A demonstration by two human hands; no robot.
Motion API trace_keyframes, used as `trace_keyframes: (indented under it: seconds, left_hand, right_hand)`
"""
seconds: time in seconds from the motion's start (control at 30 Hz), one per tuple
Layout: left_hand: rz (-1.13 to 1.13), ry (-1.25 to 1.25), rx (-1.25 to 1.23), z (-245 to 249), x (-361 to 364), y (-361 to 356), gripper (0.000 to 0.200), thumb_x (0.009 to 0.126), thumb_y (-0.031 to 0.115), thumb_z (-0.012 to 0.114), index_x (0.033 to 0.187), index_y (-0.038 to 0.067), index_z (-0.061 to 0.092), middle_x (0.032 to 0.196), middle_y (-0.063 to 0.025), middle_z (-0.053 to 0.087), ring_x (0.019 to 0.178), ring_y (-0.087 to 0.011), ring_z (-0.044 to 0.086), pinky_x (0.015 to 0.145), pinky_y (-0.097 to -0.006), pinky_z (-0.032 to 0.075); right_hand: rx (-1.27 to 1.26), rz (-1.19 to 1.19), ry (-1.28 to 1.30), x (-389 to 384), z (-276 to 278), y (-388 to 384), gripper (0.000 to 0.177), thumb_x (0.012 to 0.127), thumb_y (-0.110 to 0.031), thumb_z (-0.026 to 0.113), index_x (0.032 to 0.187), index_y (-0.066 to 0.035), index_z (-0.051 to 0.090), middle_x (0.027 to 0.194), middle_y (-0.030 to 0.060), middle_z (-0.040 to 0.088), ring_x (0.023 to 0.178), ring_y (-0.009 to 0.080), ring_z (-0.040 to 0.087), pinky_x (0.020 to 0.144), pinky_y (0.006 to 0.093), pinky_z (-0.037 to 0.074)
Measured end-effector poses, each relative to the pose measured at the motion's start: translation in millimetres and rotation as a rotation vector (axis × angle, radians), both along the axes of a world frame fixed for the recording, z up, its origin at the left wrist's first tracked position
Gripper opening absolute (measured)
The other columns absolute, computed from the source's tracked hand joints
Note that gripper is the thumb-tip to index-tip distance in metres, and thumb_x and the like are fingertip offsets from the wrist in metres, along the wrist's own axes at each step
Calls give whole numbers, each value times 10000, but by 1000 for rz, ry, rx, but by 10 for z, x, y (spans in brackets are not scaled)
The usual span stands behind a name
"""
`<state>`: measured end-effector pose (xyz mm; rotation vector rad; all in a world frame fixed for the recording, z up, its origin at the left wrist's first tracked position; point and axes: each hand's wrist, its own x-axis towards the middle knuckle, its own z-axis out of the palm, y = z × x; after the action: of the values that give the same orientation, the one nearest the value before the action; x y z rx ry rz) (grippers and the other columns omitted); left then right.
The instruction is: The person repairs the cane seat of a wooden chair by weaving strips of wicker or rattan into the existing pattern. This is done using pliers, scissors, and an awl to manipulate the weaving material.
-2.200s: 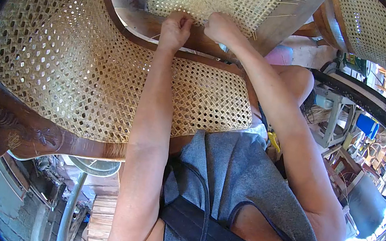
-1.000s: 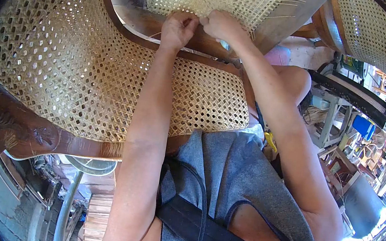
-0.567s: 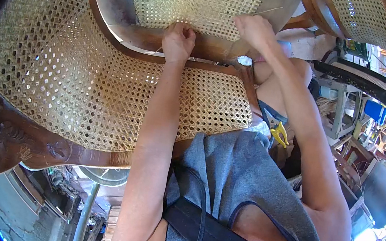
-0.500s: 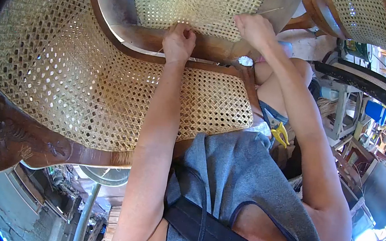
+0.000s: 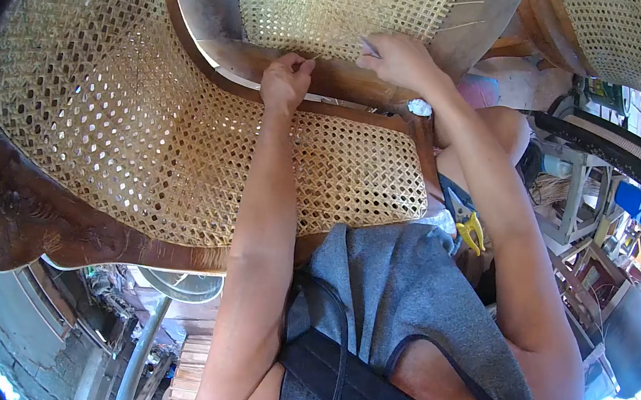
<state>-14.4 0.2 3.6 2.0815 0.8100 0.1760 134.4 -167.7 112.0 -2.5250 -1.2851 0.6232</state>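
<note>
A woven cane panel is set in a wooden chair frame, with loose strands at its right side. At the panel's lower edge, my left hand is closed, thumb and fingers pinched together by the frame; whatever they hold is too small to make out. My right hand is closed a little farther right, over the panel's lower right part. A small grey tool tip sticks out from its fingers, its handle hidden in the grip. Below both forearms spreads another finished cane panel.
Yellow-handled pliers lie beside my right side. A white lump sits on the frame's corner near my right wrist. Another cane chair part stands at upper right. Carved wood edges the lower left. A blue box is farther right.
My right hand has moved left and slightly down along the panel, and a grey tool tip now shows at its fingers. My left hand stays at the frame. The view has shifted slightly.
</note>
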Motion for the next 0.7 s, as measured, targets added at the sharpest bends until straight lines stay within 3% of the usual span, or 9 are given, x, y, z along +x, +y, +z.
trace_keyframes:
  seconds: [0.2, 0.33, 0.4, 0.57, 0.7]
  left_hand:
    - [25, 29, -5, 24, -6, 14, 301, 804, 341, 695, 910, 60, 719, 811, -190, 685, 758, -330, 670, 706, -395, 511]
    - [-36, -97, -150, 2, 33, 59, 296, 819, 322, 692, 938, 53, 723, 822, -178, 694, 770, -322, 677, 723, -382, 516]
    - [-63, -183, -231, -1, 33, 48, 297, 828, 321, 684, 944, 50, 723, 832, -175, 698, 779, -324, 679, 729, -381, 517]
    - [-78, -76, -41, -122, 58, 88, 263, 849, 283, 666, 945, 44, 719, 856, -167, 703, 793, -304, 682, 739, -372, 516]
    - [-121, -65, -179, -237, 55, 112, 261, 848, 282, 656, 921, 38, 714, 880, -170, 699, 820, -320, 675, 742, -396, 512]
  right_hand:
    - [-286, -13, -91, -87, 125, 176, 191, 882, -158, 536, 1022, -40, 590, 880, 215, 661, 833, 408, 642, 711, 481, 502]
    - [-197, 114, -234, 352, 227, -100, 172, 885, -144, 526, 1012, -35, 566, 879, 209, 663, 816, 404, 645, 669, 490, 500]
    - [-227, 97, -272, 563, 432, -266, 254, 832, -100, 542, 1074, -38, 590, 900, 205, 671, 858, 361, 671, 712, 474, 533]
    - [-230, 60, -305, 685, 602, -343, 195, 883, -186, 539, 1026, -64, 591, 890, 204, 670, 850, 383, 659, 703, 502, 518]
    - [-65, 25, -342, 828, 564, -547, 200, 928, -250, 506, 988, -79, 592, 851, 190, 672, 823, 398, 654, 698, 514, 511]
